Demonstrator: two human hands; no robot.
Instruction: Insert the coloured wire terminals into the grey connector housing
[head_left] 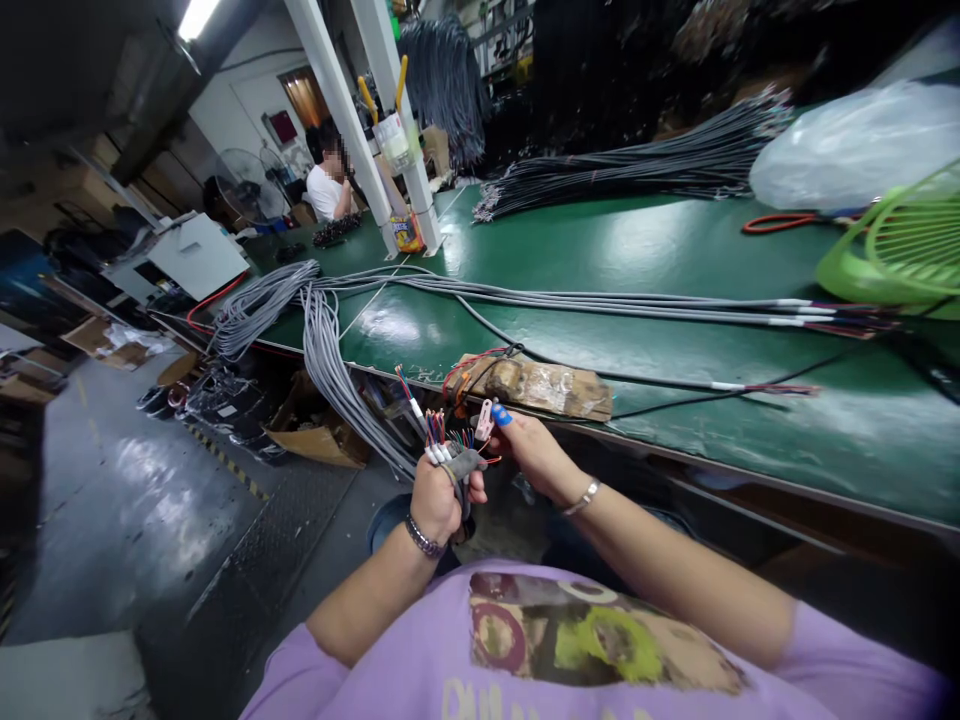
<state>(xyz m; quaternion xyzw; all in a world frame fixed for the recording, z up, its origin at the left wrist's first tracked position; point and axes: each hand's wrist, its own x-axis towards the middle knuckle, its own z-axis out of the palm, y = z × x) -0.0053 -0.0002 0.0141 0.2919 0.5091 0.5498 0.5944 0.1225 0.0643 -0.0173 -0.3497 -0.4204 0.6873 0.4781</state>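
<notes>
Both forearms come forward from a purple shirt, angled inward so that the hands meet near each other just off the front edge of the bench. The left hand is closed in a fist around a bunch of grey cable ends, its wrist below and the coloured wires fanning upward. The right hand reaches in from the other side, wrist slightly bent, thumb and fingers pinching a small pale clip-like tool just beside those wires; one fingertip wears a blue cover. Just beyond, a worn wooden block lies along the bench edge. Farther back, grey cables drape over the edge and stretch across the bench, with a dark cable bundle behind them. Far off sits a person in white.
</notes>
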